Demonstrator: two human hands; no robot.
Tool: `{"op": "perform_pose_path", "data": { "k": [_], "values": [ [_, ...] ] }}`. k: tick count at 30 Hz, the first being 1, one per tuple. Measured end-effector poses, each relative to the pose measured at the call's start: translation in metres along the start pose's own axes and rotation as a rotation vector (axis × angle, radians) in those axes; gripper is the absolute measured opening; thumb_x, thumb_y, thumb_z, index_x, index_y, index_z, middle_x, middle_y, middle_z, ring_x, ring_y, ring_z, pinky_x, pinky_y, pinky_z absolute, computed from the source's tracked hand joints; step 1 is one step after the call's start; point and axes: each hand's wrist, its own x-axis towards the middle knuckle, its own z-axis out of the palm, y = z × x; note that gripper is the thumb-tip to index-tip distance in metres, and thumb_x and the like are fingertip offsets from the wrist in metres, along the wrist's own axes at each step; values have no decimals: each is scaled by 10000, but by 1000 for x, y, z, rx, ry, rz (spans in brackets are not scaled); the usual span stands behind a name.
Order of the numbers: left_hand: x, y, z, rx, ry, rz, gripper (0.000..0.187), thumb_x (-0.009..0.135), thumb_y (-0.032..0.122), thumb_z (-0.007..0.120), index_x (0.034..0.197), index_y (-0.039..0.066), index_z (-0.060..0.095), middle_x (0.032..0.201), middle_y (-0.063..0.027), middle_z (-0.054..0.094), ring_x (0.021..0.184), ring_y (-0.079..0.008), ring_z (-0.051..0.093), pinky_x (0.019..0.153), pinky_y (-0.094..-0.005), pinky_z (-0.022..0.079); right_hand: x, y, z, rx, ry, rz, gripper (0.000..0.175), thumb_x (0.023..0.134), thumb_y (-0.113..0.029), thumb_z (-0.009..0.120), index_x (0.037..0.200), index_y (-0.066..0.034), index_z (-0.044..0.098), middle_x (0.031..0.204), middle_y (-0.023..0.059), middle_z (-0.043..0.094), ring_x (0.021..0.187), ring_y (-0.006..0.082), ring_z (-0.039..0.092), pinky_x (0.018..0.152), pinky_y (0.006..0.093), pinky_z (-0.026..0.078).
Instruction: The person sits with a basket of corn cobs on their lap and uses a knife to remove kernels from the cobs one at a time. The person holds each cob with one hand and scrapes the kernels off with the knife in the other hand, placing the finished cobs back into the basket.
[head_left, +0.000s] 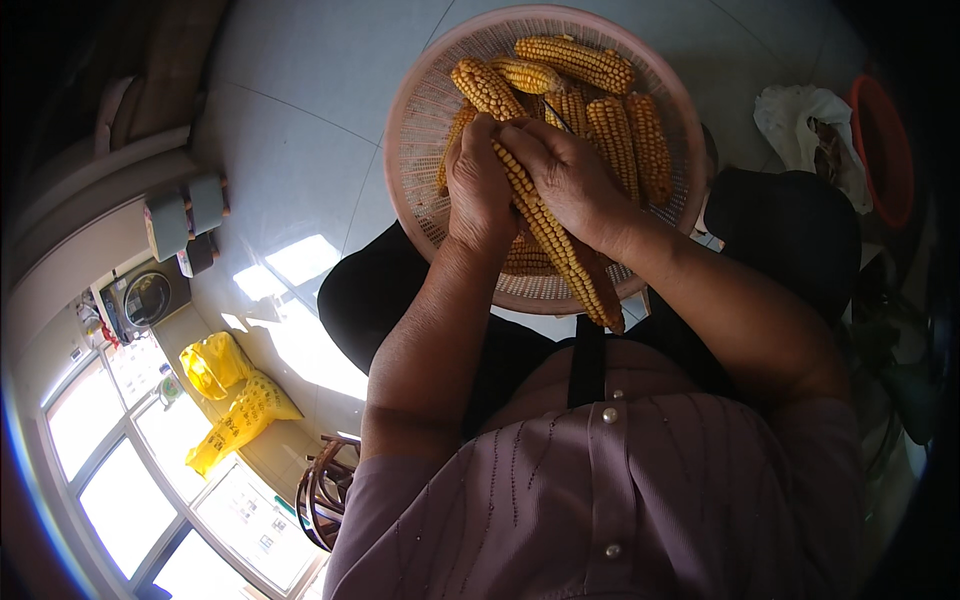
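Note:
My left hand (482, 176) and my right hand (571, 180) are closed around an ear of dried yellow corn (551, 225). Its lower end slants down towards my lap, past the rim of a pink plastic mesh basket (421, 217). A brownish strip without visible kernels runs along the ear's right side. Beyond my fingers another stretch of corn (484, 84) shows; whether it belongs to the held ear is hidden by my hands. Several more ears of corn (577, 60) lie in the basket. Close to my right knuckles a thin dark pointed thing (556, 116) sticks out; whether I hold it cannot be told.
My knees (784, 232) flank the basket. At right stand a white plastic bag (795, 124) and a red basin (885, 150). Yellow sacks (244, 420), a front-loading washing machine (146, 296) and a dark curved-frame piece of furniture (326, 487) are at left, near bright windows.

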Motion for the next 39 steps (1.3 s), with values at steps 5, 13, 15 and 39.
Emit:
{"op": "perform_pose_path", "data": {
  "k": [5, 13, 15, 39],
  "values": [
    [6, 8, -5, -68, -97, 8, 314, 981, 252, 419, 975, -9, 594, 901, -144, 633, 868, -239, 643, 802, -364, 547, -2, 0, 0, -22, 52, -72, 407, 1059, -339, 476, 1296, -18, 561, 1096, 98, 647, 1016, 128, 628, 896, 260, 504],
    [14, 27, -15, -186, 8, 141, 272, 985, 196, 372, 808, 20, 479, 902, -200, 621, 1029, -391, 656, 874, -511, 560, -5, -9, -2, -326, -52, -164, 403, 1032, -290, 549, 1355, -54, 495, 1051, 107, 653, 919, 152, 652, 802, 277, 528],
    [15, 32, -18, -183, 45, 167, 280, 996, 209, 371, 800, 28, 457, 888, -196, 614, 1035, -405, 657, 851, -542, 565, -7, -3, 0, -424, -65, -241, 418, 1027, -279, 565, 1372, -64, 472, 1020, 105, 653, 875, 156, 658, 760, 285, 536],
    [3, -12, -3, 307, -54, 335, 496, 1067, 410, 386, 1304, -5, 517, 1114, -149, 629, 965, -211, 633, 856, -325, 528, 5, -2, -5, -161, 25, -82, 525, 1040, -489, 423, 1107, 12, 568, 963, 152, 628, 896, 230, 625, 834, 374, 499]
  ]
}}
